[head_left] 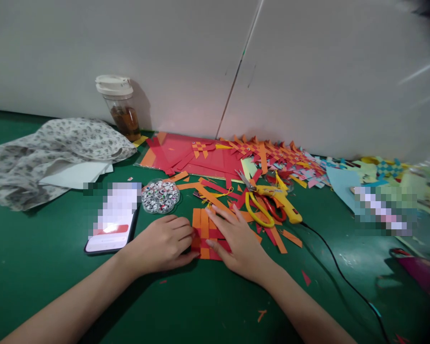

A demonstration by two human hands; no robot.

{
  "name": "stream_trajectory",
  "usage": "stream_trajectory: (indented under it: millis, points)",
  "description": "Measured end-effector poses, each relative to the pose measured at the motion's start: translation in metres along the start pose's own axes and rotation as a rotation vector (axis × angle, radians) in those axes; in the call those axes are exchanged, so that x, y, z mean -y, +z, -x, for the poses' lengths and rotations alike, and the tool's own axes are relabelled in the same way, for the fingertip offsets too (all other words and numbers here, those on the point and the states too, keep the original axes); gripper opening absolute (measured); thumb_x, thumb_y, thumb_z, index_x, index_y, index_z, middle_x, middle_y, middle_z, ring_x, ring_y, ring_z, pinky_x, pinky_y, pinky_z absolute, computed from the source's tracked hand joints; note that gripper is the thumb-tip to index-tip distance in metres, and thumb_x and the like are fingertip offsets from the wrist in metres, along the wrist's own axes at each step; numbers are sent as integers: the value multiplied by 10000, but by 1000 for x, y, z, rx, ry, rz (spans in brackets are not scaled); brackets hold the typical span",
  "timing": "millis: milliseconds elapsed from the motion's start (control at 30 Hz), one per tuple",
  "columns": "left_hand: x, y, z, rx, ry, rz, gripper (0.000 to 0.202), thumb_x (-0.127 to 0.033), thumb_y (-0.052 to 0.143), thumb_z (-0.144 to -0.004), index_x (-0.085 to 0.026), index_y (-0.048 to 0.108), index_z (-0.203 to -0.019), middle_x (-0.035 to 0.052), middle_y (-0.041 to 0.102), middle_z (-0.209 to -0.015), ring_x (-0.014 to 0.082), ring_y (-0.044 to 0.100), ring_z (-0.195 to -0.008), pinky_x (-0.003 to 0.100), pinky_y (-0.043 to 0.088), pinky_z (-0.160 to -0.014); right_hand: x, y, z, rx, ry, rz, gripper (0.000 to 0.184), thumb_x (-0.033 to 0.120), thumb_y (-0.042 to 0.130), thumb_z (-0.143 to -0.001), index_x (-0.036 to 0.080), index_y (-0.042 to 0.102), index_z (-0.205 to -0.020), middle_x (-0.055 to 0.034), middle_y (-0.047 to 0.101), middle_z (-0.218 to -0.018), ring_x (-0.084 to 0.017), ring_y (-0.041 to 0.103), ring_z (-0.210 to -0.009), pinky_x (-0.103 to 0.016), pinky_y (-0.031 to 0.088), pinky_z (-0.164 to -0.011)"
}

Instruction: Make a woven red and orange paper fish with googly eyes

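Between my hands on the green table lies a small checkered weave of orange and red paper strips (pixel 204 234), with loose orange ends pointing away from me. My left hand (pixel 167 242) rests at its left side, fingers curled, thumb and fingertips closed on the edge of the weave. Across the right part lies my right hand (pixel 241 241), its fingers spread flat over the strips and covering some of them. Just beyond the right fingertips are loose orange strips and a yellow tassel (pixel 222 192).
A phone (pixel 115 215) and a round case of googly eyes (pixel 160 196) sit left. Yellow-handled scissors (pixel 249 210) and a corded glue gun (pixel 288 208) lie right. Behind are red paper sheets (pixel 215 165), woven paper fish (pixel 279 155), a lidded cup (pixel 123 107) and patterned cloth (pixel 68 138).
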State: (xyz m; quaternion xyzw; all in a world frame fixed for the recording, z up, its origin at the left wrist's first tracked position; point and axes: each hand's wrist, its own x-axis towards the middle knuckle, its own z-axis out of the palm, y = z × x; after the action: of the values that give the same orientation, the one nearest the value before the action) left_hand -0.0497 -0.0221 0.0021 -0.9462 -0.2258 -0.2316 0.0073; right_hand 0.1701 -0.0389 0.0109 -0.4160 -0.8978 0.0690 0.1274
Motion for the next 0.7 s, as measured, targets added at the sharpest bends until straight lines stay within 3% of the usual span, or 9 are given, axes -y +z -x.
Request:
stream_trajectory:
  millis: [200, 333, 533, 633, 700]
  points:
    - [-1, 2, -2, 58, -38, -22, 231, -312, 477, -869, -159, 568, -722, 35, 603, -708, 168, 580, -696, 283, 482, -627, 1, 1, 0, 35, -1, -95, 484, 360, 395, -909, 202, 321, -1360, -85, 481, -1342, -232, 402, -1260, -570, 165, -1080]
    - [-2, 2, -2, 62, -61, -14, 198, -296, 476, -868, -156, 557, -753, 39, 603, -742, 172, 574, -696, 285, 477, -610, 1, -2, 4, -74, 14, -253, 410, 309, 463, -882, 244, 396, -1282, -54, 565, -1256, -201, 490, -1182, -520, 197, -1089]
    - [-2, 3, 0, 93, -40, -26, 206, -308, 446, -890, -157, 580, -932, 50, 609, -770, 179, 585, -715, 296, 483, -627, 5, -2, 13, -168, 51, -507, 382, 203, 491, -851, 268, 419, -1221, -34, 687, -1027, -199, 603, -1028, -456, 404, -978]
    - [-2, 2, 0, 107, -24, -52, 215, -315, 435, -898, -174, 581, -966, 47, 607, -776, 181, 588, -712, 294, 482, -606, 6, 0, 12, -179, 91, -623, 380, 190, 472, -862, 250, 403, -1231, -53, 679, -1032, -180, 632, -966, -384, 489, -887]
    - [-3, 0, -1, 126, -12, -76, 228, -315, 427, -902, -189, 573, -1024, 41, 599, -772, 183, 584, -701, 292, 477, -577, 1, -1, 10, -262, 138, -598, 363, 195, 478, -860, 239, 416, -1215, -71, 659, -1063, -178, 639, -936, -353, 518, -834]
